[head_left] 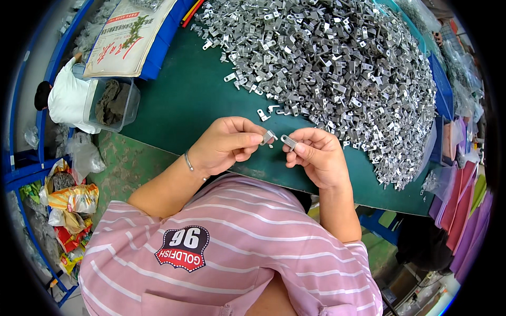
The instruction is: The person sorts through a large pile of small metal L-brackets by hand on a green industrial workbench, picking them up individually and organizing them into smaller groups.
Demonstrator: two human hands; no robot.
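My left hand [227, 142] pinches a small bent metal bracket [268, 137] between thumb and forefinger. Close to it, my right hand [320, 156] grips another small metal bracket [288, 141], a flat tab with a hole near its rounded end. The two parts are held near each other with a narrow gap between them, above the near edge of the green table [179, 100]. Just beyond my hands, a few loose brackets [262, 114] lie on the green top. A large heap of similar silver brackets [337, 63] spreads from the back toward the right.
A clear plastic tub [132, 105] with a grey cloth [112, 101] stands at the table's left edge. Behind it, a newspaper [122, 50] lies over a blue crate [161, 50]. Several coloured bags [74, 197] fill a blue rack at left. Coloured cloths [463, 200] hang at right.
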